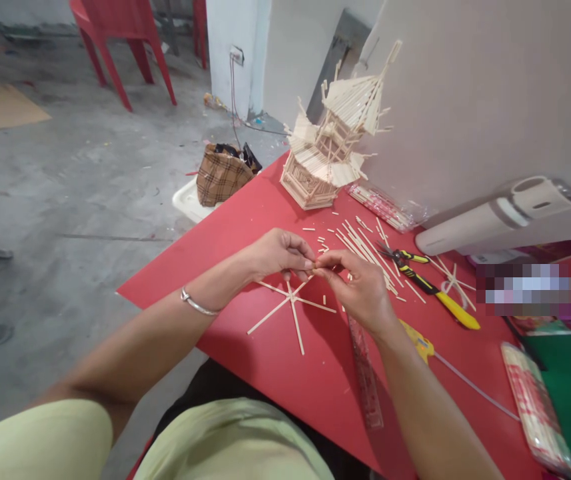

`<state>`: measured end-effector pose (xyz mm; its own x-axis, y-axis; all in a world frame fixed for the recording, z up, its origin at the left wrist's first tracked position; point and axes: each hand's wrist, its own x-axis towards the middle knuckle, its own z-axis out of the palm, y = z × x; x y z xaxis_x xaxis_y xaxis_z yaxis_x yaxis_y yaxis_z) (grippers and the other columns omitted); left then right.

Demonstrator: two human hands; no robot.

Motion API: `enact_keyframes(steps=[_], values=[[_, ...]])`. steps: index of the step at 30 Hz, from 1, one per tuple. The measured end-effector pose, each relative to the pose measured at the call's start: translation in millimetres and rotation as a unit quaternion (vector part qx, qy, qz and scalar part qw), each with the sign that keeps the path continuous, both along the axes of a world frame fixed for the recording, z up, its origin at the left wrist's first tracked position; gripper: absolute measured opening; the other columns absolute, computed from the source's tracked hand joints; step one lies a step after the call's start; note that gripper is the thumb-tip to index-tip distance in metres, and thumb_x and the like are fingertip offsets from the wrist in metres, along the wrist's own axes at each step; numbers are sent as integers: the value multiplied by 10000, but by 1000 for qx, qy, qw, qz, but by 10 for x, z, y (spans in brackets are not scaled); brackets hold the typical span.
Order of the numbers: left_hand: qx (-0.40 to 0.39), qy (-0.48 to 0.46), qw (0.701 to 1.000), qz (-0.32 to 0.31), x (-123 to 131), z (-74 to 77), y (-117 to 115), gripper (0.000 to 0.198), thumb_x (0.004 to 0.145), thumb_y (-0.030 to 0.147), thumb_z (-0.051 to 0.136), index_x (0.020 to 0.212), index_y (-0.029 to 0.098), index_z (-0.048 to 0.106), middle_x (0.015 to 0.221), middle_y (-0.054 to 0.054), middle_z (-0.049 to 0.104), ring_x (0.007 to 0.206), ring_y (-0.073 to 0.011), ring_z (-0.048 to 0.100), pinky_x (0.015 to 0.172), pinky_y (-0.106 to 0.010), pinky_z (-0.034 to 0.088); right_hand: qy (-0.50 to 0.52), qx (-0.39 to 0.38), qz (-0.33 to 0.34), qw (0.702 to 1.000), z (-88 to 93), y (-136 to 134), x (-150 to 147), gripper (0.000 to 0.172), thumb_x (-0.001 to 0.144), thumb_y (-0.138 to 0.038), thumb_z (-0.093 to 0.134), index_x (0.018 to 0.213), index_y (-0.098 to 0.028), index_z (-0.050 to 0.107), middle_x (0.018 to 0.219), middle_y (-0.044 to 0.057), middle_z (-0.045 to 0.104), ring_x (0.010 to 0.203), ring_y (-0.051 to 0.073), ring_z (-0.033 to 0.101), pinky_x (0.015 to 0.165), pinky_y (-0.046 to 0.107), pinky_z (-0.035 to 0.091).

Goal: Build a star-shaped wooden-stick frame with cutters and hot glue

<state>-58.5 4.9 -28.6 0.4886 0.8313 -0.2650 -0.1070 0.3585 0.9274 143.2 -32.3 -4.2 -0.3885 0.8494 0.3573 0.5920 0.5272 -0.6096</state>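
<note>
Your left hand (280, 253) and right hand (360, 287) pinch one short pale wooden stick (321, 261) above the star-shaped stick frame (291, 303); next, seat it carefully.

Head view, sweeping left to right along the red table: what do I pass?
Checked bag → left hand → star of sticks → right hand → yellow-handled cutters → packet of sticks.

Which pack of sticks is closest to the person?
The pack at the table's near right edge, beside the right arm. The other pack lies far off by the stick house.
</note>
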Motion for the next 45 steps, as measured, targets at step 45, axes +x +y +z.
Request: enact_keyframes(steps=[45], values=[[130, 135, 980, 59, -223, 137, 86, 45, 819, 91, 743, 784, 107, 720, 688, -32, 730, 513, -87, 647, 457, -167, 427, -195, -25, 214, 957, -357, 48, 19, 165, 1030, -288, 573, 960, -212, 702, 886, 61, 748, 846, 190, 666, 758, 301, 479]])
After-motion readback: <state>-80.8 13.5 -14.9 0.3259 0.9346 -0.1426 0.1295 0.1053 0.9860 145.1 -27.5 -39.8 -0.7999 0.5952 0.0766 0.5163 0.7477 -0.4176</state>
